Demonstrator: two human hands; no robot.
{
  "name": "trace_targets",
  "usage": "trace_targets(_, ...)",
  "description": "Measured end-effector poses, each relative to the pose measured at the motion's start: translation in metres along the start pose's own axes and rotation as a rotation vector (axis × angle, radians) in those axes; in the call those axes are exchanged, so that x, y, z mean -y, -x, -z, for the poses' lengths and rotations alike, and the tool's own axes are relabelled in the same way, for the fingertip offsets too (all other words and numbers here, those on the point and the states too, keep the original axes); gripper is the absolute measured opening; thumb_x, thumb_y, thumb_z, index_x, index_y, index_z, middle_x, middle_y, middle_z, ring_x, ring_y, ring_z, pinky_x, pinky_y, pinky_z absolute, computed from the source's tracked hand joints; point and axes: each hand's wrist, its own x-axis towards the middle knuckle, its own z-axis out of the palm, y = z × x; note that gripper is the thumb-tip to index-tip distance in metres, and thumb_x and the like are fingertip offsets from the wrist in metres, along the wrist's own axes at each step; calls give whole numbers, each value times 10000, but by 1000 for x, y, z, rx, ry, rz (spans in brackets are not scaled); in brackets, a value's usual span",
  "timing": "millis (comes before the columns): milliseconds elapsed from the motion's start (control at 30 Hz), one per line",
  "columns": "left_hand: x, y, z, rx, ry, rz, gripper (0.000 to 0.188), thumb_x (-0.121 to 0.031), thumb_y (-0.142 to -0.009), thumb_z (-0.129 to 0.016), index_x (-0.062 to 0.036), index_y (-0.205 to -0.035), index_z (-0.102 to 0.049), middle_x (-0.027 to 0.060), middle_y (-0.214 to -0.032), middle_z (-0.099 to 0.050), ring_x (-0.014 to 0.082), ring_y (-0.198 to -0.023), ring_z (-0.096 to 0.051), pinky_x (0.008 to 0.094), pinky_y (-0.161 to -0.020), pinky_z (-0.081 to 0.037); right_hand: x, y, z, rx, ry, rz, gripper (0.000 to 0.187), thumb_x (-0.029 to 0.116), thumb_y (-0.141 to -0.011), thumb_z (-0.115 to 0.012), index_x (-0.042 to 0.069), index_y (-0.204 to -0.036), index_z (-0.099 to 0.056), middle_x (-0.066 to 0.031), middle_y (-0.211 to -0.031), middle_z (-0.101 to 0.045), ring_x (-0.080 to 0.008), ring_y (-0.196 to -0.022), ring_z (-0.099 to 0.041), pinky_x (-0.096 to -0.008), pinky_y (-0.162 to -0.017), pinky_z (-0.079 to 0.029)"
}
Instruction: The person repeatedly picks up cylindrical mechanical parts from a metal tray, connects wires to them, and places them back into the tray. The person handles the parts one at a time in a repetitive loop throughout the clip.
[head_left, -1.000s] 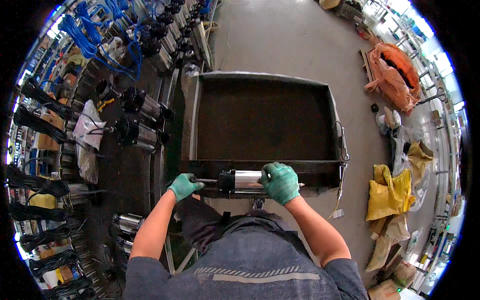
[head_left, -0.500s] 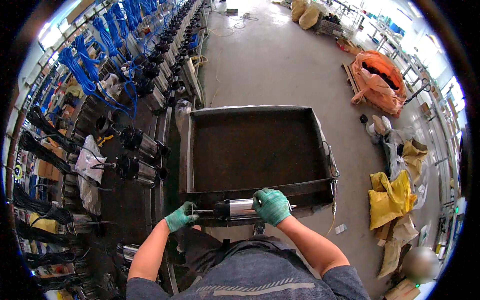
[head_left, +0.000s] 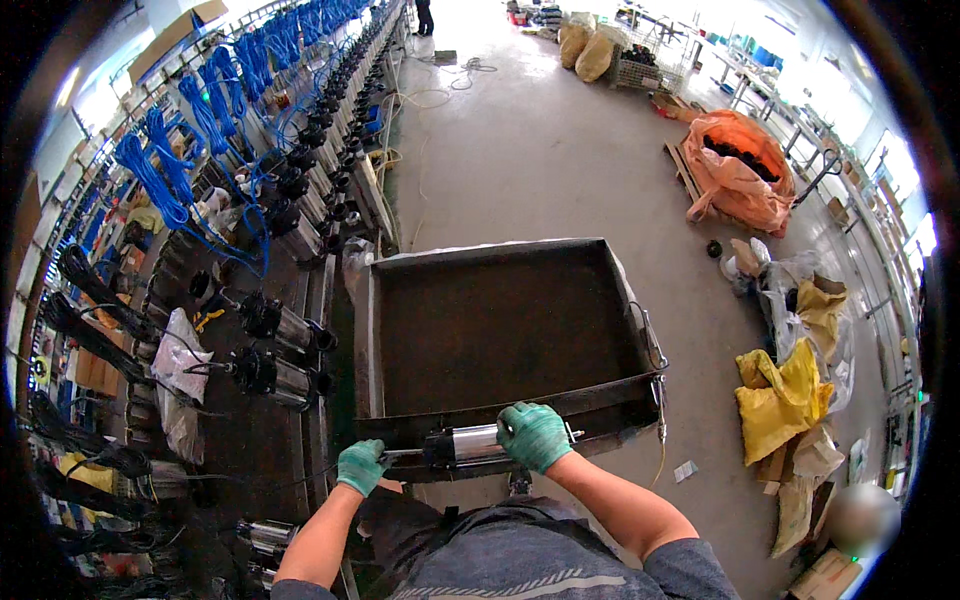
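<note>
A silver cylindrical motor (head_left: 470, 444) with a black collar lies level over the near ledge of a dark metal tray (head_left: 368, 345). Thin shafts stick out at both its ends. My left hand (head_left: 361, 465), in a green glove, is closed round the end of the left shaft. Over the right end of the silver body, my right hand (head_left: 534, 436) is wrapped in a matching glove, with a short shaft tip showing beyond it. The palms and the underside of the motor are hidden.
Left of the tray, a dark bench (head_left: 255, 430) carries several similar motors (head_left: 275, 378) and coiled blue cables (head_left: 150, 180). On the right floor lie an orange sack (head_left: 740, 195) and yellow bags (head_left: 785, 400). A hooked cable (head_left: 645, 335) hangs at the tray's right side.
The view has tilted up, so the tray and my hands sit lower in it. A person's legs now show at the far top. Both hands keep their hold on the motor.
</note>
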Motion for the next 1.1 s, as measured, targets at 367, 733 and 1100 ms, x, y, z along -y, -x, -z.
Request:
trace_targets(367, -17, -24, 46, 624, 1339, 730, 169, -112, -976, -637, -59, -1135, -621, 98, -973, -650, 175, -724, -587, 322, -666, -518, -4, 5, 8, 34, -43, -12, 155, 248, -837, -676, 111, -909, -686, -124, -918, -698, -351, -892, -687, -496, -796, -539)
trace_targets(733, -22, -21, 24, 183, 538, 304, 207, -186, -892, -777, -31, -974, -668, 127, -809, -699, 288, -712, -653, 388, -689, -530, -3, 7, 8, 62, -46, -61, 211, 304, -909, -638, 99, -926, -688, -137, -930, -708, -344, -900, -693, -480, -807, -521)
trace_targets(1100, -6, -6, 17, 348, 1547, 699, 376, -393, -899, -778, -120, -1114, -634, 54, -946, -704, 231, -764, -680, 370, -649, -586, 0, 1, 4, 44, -60, -27, 227, 321, -887, -654, 100, -915, -697, -124, -923, -705, -334, -890, -695, -476, -796, -521)
